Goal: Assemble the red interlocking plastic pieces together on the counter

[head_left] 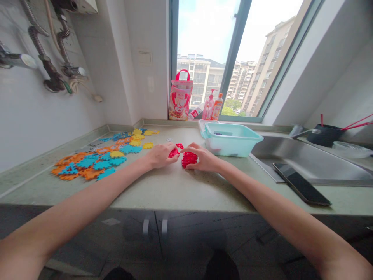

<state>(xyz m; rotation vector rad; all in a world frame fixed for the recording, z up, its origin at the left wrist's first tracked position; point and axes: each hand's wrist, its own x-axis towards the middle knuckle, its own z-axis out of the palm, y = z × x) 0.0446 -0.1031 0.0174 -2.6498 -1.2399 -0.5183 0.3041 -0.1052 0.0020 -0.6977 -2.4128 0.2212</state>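
Gripping red pieces (186, 155), the left hand (161, 154) and right hand (204, 157) meet mid-table (175, 190); a tub (233, 140) stands just right, bare table in front.

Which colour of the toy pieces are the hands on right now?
The red pieces, between both hands; the orange, blue and yellow pieces lie untouched, spread out to the left.
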